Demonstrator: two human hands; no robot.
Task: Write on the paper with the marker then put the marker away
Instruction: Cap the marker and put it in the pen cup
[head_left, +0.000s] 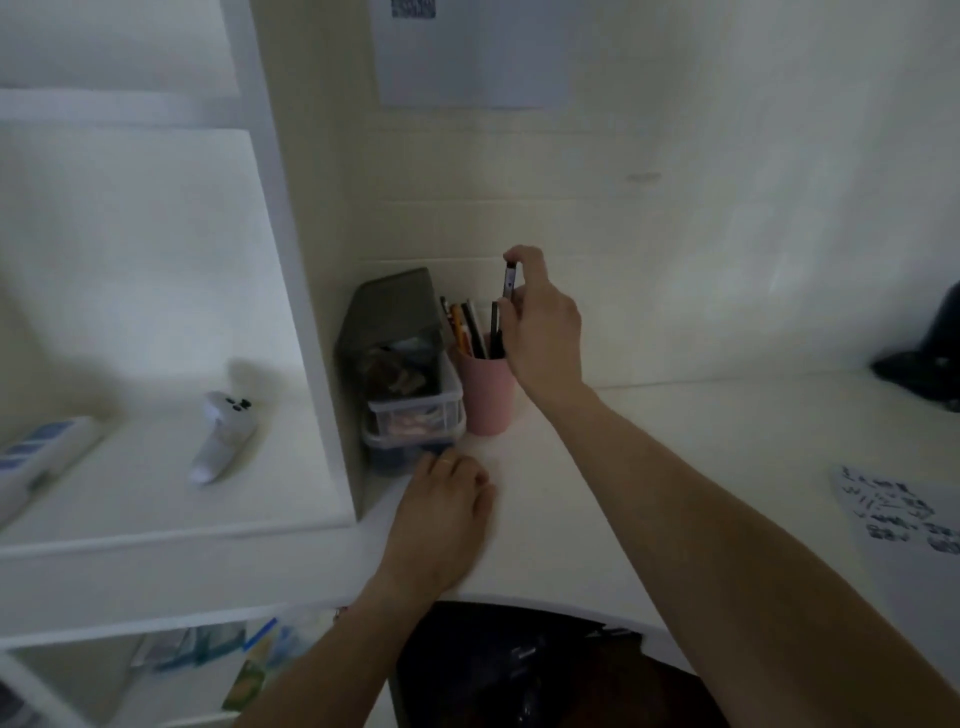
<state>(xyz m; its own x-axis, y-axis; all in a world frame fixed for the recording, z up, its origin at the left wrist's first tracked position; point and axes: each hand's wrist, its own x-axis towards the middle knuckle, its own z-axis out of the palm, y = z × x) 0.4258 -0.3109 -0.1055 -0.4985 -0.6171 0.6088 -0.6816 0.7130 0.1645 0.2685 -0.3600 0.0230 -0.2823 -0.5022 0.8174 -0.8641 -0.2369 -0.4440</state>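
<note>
Near the middle of the frame we see the right hand (540, 322) pinching the marker (508, 280) upright by its top, just above the pink cup (488, 397) of pens. The left hand (447, 499) lies flat and released on the white desk (675, 441). The written paper (898, 512) sits at the right edge.

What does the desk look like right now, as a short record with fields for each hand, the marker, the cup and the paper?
right hand: raised above the pink cup, fingers pinching the marker's top end
marker: upright, over the cup's mouth
left hand: resting flat on the desk, holding nothing
pink cup: standing beside the clear bins, pens inside
paper: at the desk's right edge, dark writing on it
</note>
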